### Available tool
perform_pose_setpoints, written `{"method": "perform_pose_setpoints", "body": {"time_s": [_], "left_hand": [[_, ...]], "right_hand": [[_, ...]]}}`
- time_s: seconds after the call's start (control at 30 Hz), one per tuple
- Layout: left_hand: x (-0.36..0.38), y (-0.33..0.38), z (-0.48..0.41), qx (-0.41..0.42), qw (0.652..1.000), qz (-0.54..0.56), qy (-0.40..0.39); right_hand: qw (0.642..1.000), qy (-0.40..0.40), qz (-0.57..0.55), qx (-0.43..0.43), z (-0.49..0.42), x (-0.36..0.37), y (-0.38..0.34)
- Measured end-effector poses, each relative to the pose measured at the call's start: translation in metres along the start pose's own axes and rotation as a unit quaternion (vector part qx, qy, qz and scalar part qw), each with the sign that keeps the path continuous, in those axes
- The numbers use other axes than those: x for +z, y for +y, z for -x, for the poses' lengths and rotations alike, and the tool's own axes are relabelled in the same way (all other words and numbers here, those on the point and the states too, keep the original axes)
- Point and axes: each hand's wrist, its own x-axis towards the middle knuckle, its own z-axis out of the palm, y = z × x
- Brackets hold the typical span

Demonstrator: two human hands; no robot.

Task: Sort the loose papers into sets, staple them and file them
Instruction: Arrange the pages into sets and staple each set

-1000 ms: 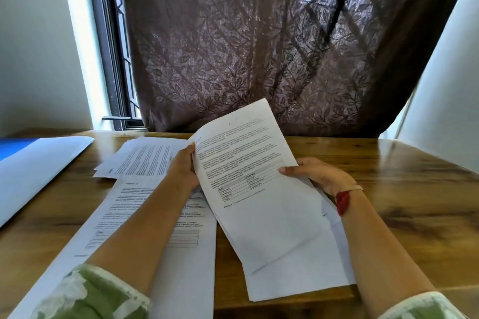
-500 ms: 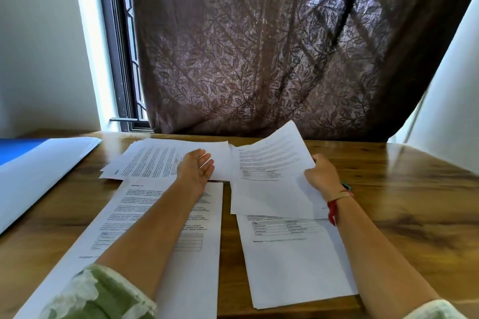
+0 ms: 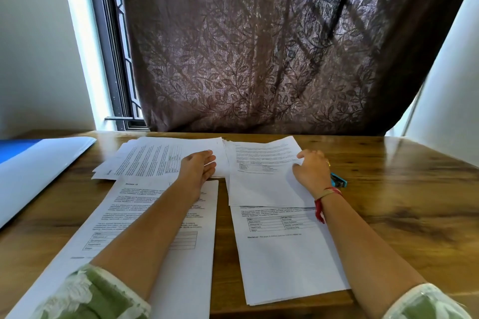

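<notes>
A left stack (image 3: pixel 145 228) and a right stack (image 3: pixel 285 261) of printed pages lie nearest on the tabletop (image 3: pixel 401 202). Beyond them, the left hand (image 3: pixel 198 167) rests flat, fingers straight, on a fanned pile (image 3: pixel 155 155). The right hand (image 3: pixel 311 168), fingers bent, touches a sheet (image 3: pixel 259 176); whether it grips is unclear. A blue stapler (image 3: pixel 338 181) lies beside the wrist.

Leaf-patterned brown curtain (image 3: pixel 259 46), window frame (image 3: pixel 108 54), wooden table (image 3: pixel 414 202).

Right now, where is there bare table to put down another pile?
Widest: bare wood right of the stapler. Also the strip between folder and left papers. Crowded: far middle, overlapping stacks at the left hand and right hand.
</notes>
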Motion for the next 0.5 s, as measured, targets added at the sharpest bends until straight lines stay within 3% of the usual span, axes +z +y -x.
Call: {"method": "perform_pose_setpoints", "body": {"time_s": [0.1,0.17,0.23,0.33,0.4,0.5], "left_hand": [[0.008,-0.006,0.004,0.036,0.995,-0.088,0.005],[0.012,-0.009,0.005,0.051,0.991,-0.124,-0.006],[0.014,-0.009,0.006,0.049,0.99,-0.133,-0.011],[0.013,-0.007,0.005,0.043,0.992,-0.12,-0.005],[0.013,-0.007,0.004,0.037,0.993,-0.114,-0.004],[0.013,-0.006,0.006,0.031,0.993,-0.112,-0.007]], "right_hand": [[0.997,0.014,0.06,-0.046,0.004,0.001,-0.009],[0.992,-0.026,0.045,-0.118,0.009,-0.002,-0.02],[0.964,-0.172,-0.03,-0.2,0.017,-0.004,-0.034],[0.887,-0.377,0.018,-0.267,0.034,-0.001,-0.047],[0.869,-0.402,0.047,-0.284,0.038,0.0,-0.051],[0.89,-0.358,0.031,-0.281,0.037,-0.002,-0.053]]}}
